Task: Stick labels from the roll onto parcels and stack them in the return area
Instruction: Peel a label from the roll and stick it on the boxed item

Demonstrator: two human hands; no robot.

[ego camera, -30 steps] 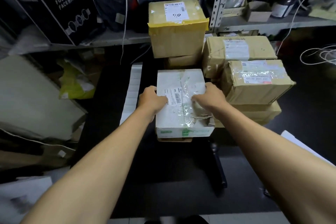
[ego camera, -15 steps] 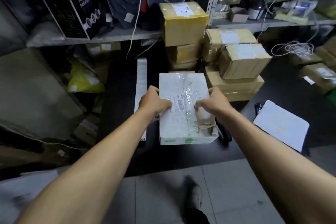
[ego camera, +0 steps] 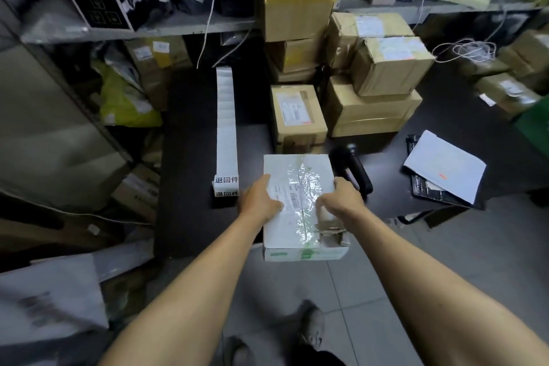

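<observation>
Two hands, left hand (ego camera: 260,197) and right hand (ego camera: 341,200), grip white parcel (ego camera: 300,211) between curled fingers.

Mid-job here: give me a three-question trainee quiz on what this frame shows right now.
1. True or false: both hands grip the white parcel.
2. Which lies directly left of the white parcel? A) label strip B) black scanner C) white paper sheet
3. Fill in: the white parcel's near-right corner is ____.

Key:
1. True: the left hand and right hand hold its sides.
2. A.
3. Torn.
</observation>
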